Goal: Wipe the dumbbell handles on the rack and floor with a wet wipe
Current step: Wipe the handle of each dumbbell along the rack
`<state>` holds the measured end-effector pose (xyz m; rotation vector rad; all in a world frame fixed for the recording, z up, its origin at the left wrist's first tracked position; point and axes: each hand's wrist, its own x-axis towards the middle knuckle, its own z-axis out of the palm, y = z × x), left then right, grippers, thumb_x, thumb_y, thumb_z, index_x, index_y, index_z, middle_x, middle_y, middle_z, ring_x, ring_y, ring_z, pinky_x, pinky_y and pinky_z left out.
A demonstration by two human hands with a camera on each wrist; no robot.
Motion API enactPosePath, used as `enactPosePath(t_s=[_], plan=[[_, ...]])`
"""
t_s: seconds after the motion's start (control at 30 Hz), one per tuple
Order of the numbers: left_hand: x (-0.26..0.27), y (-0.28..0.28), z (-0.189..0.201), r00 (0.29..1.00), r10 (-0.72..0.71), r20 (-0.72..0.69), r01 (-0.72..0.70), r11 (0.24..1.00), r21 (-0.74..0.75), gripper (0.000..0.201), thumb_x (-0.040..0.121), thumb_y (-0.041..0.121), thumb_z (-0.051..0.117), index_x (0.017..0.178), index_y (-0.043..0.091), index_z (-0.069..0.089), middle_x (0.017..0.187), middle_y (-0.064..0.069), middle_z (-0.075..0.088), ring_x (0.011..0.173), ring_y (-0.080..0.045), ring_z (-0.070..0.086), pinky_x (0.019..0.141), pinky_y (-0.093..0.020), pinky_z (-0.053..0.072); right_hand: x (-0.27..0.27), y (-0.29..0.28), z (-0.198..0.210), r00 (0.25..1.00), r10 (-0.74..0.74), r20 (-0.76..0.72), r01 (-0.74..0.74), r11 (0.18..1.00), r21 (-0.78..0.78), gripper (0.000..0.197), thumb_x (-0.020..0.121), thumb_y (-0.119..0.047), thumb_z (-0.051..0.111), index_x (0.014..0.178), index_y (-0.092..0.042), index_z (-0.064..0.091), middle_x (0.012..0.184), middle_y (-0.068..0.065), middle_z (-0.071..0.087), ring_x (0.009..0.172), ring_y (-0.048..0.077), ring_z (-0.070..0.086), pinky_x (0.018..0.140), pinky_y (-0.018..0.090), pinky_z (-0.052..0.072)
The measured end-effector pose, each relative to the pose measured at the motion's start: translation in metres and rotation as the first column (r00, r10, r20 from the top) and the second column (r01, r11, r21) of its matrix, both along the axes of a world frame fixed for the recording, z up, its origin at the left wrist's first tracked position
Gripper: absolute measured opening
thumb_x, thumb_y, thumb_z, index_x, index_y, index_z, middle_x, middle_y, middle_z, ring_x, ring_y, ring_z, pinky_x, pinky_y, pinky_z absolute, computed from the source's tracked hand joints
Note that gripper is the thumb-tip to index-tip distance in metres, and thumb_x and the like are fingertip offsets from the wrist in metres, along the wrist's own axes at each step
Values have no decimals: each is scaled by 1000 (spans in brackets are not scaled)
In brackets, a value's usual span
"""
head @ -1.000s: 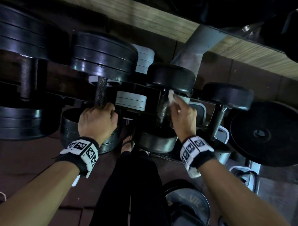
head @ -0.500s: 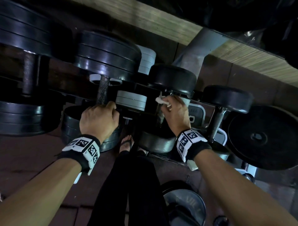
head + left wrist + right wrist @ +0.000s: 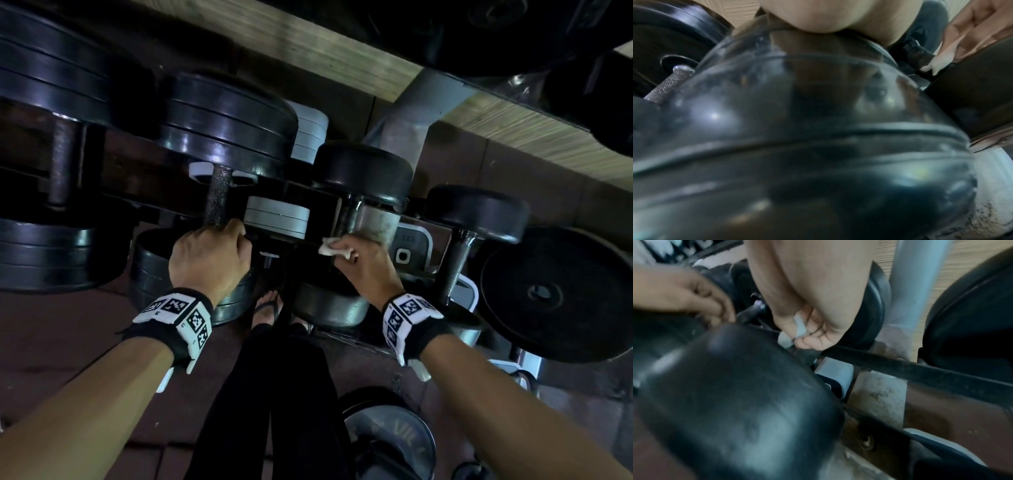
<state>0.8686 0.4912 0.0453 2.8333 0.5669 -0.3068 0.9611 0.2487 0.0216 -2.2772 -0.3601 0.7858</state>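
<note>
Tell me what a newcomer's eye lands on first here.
First, the white wipe pinched in the right hand, low on the middle dumbbell's handle. Next, the left hand wrapped round the bottom of the neighbouring knurled handle. Then the big black plate leaning at the far right.

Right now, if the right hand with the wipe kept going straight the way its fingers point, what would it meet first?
The right hand, pinching the white wet wipe, points up along the knurled metal dumbbell handle. It would probably meet the black round dumbbell head first; depth is unclear.

White wet wipe (image 3: 329, 247) crumpled, wrapped on dark knurled dumbbell handle (image 3: 346, 219); dumbbell rests on rack (image 3: 428, 224).
</note>
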Motion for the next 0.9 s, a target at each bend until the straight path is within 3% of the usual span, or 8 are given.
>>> enactPosePath(t_s=[0.23,0.37,0.43,0.5,0.57,0.7,0.83,0.9], plan=[[-1,0,0,1000,0,8,0,1000,-2,5,83,19,66,83,14,68,53,-8,60,49,-32,59,53,-27,32,17,4,5,990,1,138,1,1000,-18,14,88,-10,67,100,-15,72,103,-4,75,71,4,60,67,25,53],[-1,0,1,1000,11,9,-11,1000,-6,8,83,22,65,84,15,68,55,-10,62,50,-34,60,53,-28,33,-2,1,4,1000,14,0,-14,999,-42,16,88,-10,68,101,-17,73,105,-12,72,75,-11,62,68,9,50],[-1,-1,3,999,25,20,-24,999,-26,9,84,23,65,85,15,68,57,-11,63,52,-35,61,52,-29,36,-8,-2,3,994,47,-95,-55,995,-82,17,86,-24,65,101,-23,73,103,-8,75,76,-3,67,70,17,55],[-1,-8,3,1000,18,3,-18,997,-77,13,88,27,60,95,20,69,71,-9,69,63,-34,65,54,-32,45,-16,-5,5,985,78,-154,-91,993,-80,23,83,-32,59,100,-29,73,99,-8,77,80,13,72,77,34,60],[0,-26,-3,997,-66,-49,53,973,-223,27,92,31,57,117,27,65,99,-4,71,89,-29,67,69,-36,54,-22,-9,8,985,26,-172,-35,998,-50,21,89,-17,62,101,-28,75,98,-16,75,83,12,71,78,29,57],[-2,-89,-13,980,-195,40,176,753,-634,48,95,22,61,141,16,51,134,-7,58,122,-26,53,101,-42,46,-28,-20,18,960,-161,-231,171,985,25,16,94,-14,66,108,-21,70,94,-11,71,85,5,65,80,19,49],[6,-117,-12,995,-38,97,96,694,-714,26,95,10,60,120,7,63,113,-9,67,104,-22,61,92,-35,48,-30,-40,30,862,-326,-388,407,901,148,23,92,-11,69,113,-16,59,100,9,74,89,12,70,83,21,54],[17,-115,-10,999,14,38,16,713,-701,17,95,14,61,109,6,63,103,-10,69,94,-21,64,84,-34,49,-28,-57,35,855,-349,-383,428,892,145,26,95,-11,66,118,-17,57,97,8,75,89,8,71,82,16,52]])
